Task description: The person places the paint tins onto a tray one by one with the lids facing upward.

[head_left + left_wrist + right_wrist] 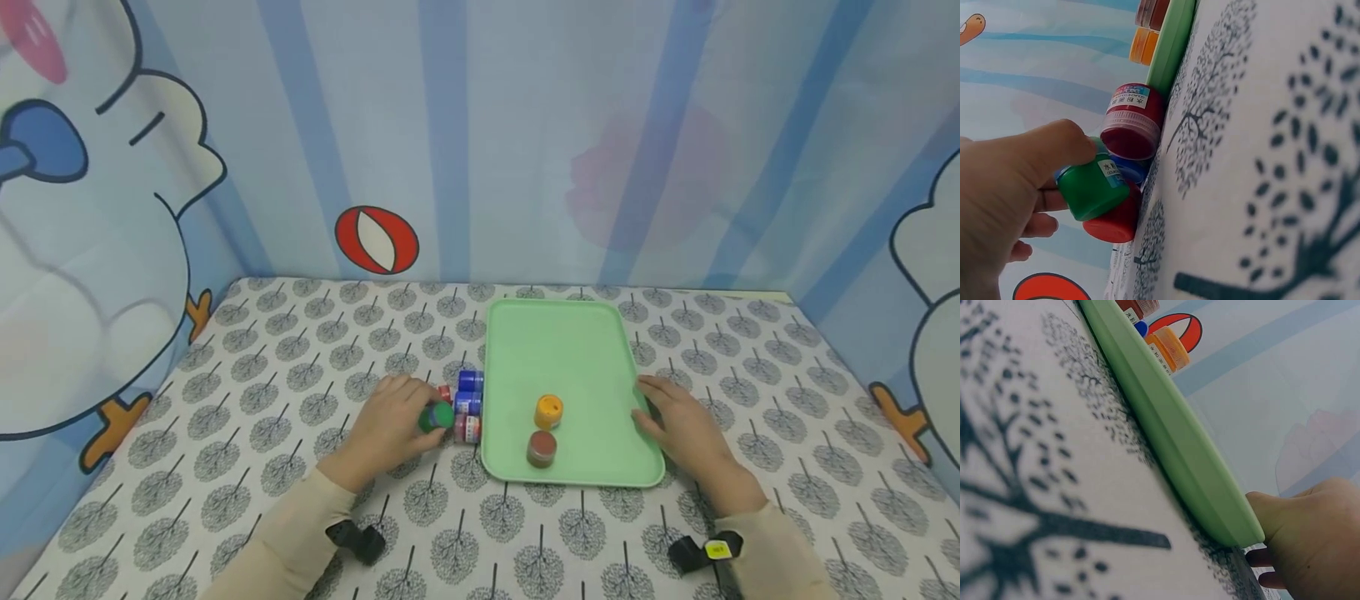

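My left hand (386,425) pinches a small green paint jar (1091,190) between thumb and fingers, tilted just left of a group of other jars. Beneath it in the left wrist view lies a red paint jar (1116,219), and beside that a crimson paint jar (1132,125) on its side. Two blue paint jars (470,381) lie against the left side of a light green tray (555,342). On the tray stand an orange paint jar (549,410) and a brown paint jar (542,450). At the tray's right rim rests my right hand (682,425), fingers relaxed, thumb over the edge.
A cloth with a grey tree print (255,400) covers the table. Behind it and at both sides hangs a blue striped curtain (510,150) with cartoon figures. Each wrist wears a small black camera (360,542).
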`<state>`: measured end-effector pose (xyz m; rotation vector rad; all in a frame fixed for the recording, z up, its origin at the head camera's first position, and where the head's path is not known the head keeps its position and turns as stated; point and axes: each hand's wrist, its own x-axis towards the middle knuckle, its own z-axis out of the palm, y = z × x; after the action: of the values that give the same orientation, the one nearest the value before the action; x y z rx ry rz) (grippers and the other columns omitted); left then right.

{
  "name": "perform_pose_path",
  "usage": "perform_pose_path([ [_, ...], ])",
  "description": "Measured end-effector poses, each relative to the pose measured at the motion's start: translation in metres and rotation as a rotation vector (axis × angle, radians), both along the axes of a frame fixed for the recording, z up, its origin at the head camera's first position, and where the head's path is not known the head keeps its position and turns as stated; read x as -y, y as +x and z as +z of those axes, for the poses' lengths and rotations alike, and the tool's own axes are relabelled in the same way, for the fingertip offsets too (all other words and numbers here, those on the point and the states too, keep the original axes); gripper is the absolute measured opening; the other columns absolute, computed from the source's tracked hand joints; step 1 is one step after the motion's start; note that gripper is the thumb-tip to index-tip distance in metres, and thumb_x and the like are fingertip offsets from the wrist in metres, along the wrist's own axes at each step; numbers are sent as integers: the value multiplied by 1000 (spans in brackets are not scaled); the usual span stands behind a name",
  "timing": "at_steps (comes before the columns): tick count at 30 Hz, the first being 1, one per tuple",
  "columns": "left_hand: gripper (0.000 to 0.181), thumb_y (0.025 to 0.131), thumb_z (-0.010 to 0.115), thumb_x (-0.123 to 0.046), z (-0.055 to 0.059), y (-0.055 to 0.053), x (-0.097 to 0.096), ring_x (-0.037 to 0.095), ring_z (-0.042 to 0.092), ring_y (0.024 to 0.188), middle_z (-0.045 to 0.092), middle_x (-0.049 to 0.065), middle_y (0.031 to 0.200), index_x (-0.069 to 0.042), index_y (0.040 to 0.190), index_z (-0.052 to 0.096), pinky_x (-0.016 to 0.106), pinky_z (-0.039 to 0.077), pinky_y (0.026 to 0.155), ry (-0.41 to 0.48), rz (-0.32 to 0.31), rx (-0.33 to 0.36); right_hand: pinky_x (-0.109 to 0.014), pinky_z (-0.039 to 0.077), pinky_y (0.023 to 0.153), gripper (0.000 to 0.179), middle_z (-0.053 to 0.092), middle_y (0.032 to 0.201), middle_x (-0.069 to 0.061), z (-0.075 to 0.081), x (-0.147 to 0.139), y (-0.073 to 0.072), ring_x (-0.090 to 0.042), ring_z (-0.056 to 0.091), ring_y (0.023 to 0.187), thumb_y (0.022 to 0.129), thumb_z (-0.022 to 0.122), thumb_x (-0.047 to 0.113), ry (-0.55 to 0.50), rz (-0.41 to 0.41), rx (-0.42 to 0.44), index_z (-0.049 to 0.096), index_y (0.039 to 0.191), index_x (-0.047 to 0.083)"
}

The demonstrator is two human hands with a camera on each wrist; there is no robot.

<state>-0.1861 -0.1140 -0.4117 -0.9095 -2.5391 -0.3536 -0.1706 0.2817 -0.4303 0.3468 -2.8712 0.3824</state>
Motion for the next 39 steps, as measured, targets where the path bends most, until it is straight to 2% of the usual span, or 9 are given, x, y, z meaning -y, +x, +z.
perform_pose_path([
  [5, 35, 74, 79, -31, 5, 1, 0, 16, 57, 90, 65, -1, 94, -10, 97, 62, 35, 46, 86, 24, -1, -6, -55, 39, 105, 51, 51, 138, -23, -1, 0, 0, -43, 48, 126, 91, 62, 24, 2, -2, 2, 51, 132, -6],
  [17, 36, 71, 82, -24, 7, -1, -8, 19, 57, 86, 65, 2, 90, -8, 97, 61, 39, 47, 85, 173, -70, -80, -55, 40, 104, 50, 51, 137, -23, 3, 2, 2, -43, 49, 125, 91, 63, 21, -7, -9, 5, 52, 131, -6],
  [23, 36, 72, 81, -22, 7, 1, -14, 19, 56, 88, 67, 3, 94, -8, 99, 62, 38, 45, 86, 226, -87, -40, -54, 41, 104, 50, 52, 137, -22, 4, 3, 2, -43, 49, 124, 91, 64, 20, -13, -7, 2, 52, 131, -6],
  [29, 38, 73, 81, -24, 7, 2, -21, 18, 54, 87, 68, 3, 96, -8, 102, 64, 38, 44, 87, 213, -80, 0, -54, 41, 104, 49, 52, 136, -23, 3, 2, 1, -43, 50, 124, 90, 64, 20, -15, 2, -10, 53, 130, -7],
  [37, 36, 73, 81, -24, 9, 4, -33, 15, 52, 83, 67, 0, 92, -11, 101, 64, 33, 42, 79, 239, -111, 41, -54, 41, 104, 49, 52, 137, -23, 0, 1, 0, -43, 50, 124, 90, 64, 20, -13, -5, -8, 53, 131, -6],
  [39, 36, 72, 81, -24, 9, 5, -36, 16, 55, 86, 68, 1, 94, -11, 101, 64, 34, 44, 81, 244, -114, 42, -54, 41, 104, 49, 52, 137, -22, -1, 0, -1, -43, 50, 124, 90, 64, 20, -12, -7, -10, 53, 131, -6],
])
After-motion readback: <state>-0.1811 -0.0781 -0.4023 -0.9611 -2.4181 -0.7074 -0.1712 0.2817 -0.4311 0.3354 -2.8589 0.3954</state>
